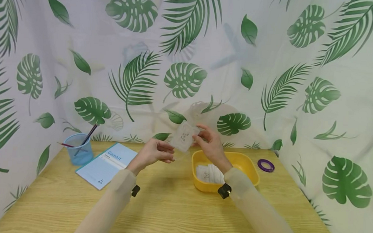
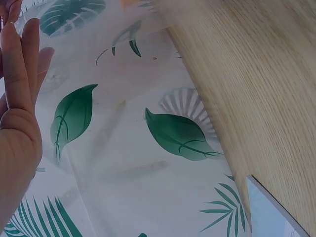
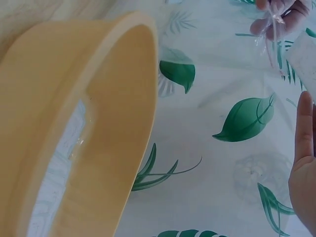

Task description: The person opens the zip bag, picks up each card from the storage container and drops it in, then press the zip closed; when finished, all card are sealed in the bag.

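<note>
- The right hand (image 1: 212,144) pinches a white packet (image 1: 183,136) near its upper right edge, between thumb and fingers.
- The packet is held up off the desk (image 1: 168,214), tilted, between the two hands and in front of the leaf-print curtain (image 1: 209,43); a small butterfly print shows on its face.
- The left hand (image 1: 157,152) is just beside the packet's lower left side, its fingers bent; the right wrist view shows it pinching bunched clear plastic (image 3: 276,29). Whether this plastic is joined to the packet I cannot tell.
- Below the right hand and forearm stands a yellow basket (image 1: 247,165), partly hidden by the wrist.
- In the basket lie more white packets (image 1: 205,173), at least one with the same butterfly print; their number is unclear.
- Just right of the basket, a purple ring (image 1: 266,165) lies flat on the desk.
- On the left side, a blue notebook (image 1: 103,166) marked "Gambit" lies at a slant, near the left forearm.
- Beside the notebook's far left corner stands a blue pen holder (image 1: 80,156), with dark pens (image 1: 90,134) and a reddish pencil (image 1: 66,145) leaning in it.
</note>
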Tool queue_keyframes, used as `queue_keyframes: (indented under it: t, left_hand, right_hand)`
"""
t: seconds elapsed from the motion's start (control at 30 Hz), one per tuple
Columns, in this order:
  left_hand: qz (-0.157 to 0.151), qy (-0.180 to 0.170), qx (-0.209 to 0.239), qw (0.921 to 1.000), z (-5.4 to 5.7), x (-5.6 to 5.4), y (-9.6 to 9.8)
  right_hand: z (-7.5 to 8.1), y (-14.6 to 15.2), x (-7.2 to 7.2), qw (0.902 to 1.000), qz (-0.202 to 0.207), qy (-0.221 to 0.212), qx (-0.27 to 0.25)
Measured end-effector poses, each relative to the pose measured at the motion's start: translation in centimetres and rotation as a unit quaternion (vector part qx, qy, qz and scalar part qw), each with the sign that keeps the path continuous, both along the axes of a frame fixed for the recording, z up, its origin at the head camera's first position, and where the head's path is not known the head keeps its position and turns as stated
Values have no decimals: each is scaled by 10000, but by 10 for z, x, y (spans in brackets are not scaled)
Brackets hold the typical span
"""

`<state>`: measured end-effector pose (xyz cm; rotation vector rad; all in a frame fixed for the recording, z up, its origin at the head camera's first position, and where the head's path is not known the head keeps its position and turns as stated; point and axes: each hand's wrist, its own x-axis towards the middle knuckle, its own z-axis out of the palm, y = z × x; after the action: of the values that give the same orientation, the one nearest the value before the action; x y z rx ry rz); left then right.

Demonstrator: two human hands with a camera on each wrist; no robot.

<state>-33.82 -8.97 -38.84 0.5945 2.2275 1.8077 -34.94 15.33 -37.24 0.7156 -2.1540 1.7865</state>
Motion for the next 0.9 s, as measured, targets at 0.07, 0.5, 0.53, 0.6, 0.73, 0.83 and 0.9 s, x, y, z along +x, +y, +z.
queue_keyframes:
  t: [0.07,0.5,0.53,0.6,0.73,0.83,0.9]
  left_hand:
    - [-20,13,-16,10000,0,0,1]
    - [-90,16,82,9999,1,0,3]
    - [-96,29,69,9999,1,0,3]
    - [-103,51,45,9999,3,0,3]
    - [-54,20,16,10000,5,0,3]
    - [15,-44,49,10000,6,0,3]
    - [76,-78,92,9999,7,0,3]
  right_hand:
    - [0,0,-1,10000,-22,47,0]
    - [-6,2,1,9949,-162,578,810]
    - [-6,1,1,9940,-164,638,879]
    - [-6,1,1,9913,-187,758,1055]
    - [-7,0,2,9868,-125,989,1273]
    - [-9,-1,3,9838,-96,1126,1392]
    - [-10,-2,4,9826,-69,1155,1455]
